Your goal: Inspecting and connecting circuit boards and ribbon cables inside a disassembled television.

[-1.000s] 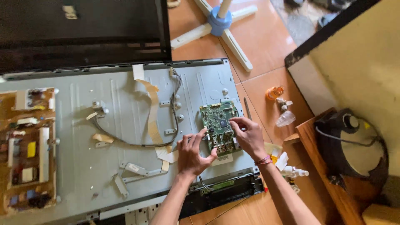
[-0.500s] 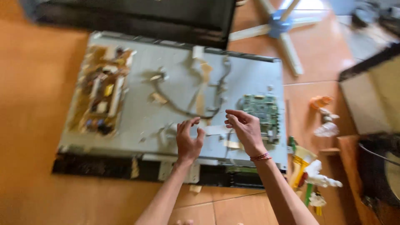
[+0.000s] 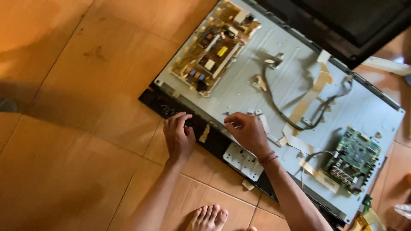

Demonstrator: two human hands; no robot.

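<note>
A view from above shows a person kneeling on an orange tiled floor (image 3: 64, 141) over an opened flat television lying face down. The left hand (image 3: 179, 137) rests on the black bottom frame strip (image 3: 171, 110) of the set, its fingers (image 3: 177, 122) curled loosely over the edge and pressing down, not closed around anything. Just right of those fingers a small tan tape scrap (image 3: 204, 133) sticks to the frame. The right hand (image 3: 246, 130) lies on the lower edge of the grey metal back panel (image 3: 239, 85), with its fingertips (image 3: 229, 124) drawn together in a pinch at the panel's rim; whether they grip something small cannot be told. A red thread bracelet (image 3: 268, 158) circles that wrist. Beyond the fingers of both hands, farther up the panel, sits a tan power supply board (image 3: 214, 49). To the right of the right hand's fingers, dark cables (image 3: 278, 107) and a flat tan ribbon (image 3: 314, 92) cross the metal. Well to the right lies a green circuit board (image 3: 353, 158). Below the right wrist a white sticker (image 3: 242, 160) marks the frame. The person's bare toes (image 3: 209, 217) show at the bottom edge.
</note>
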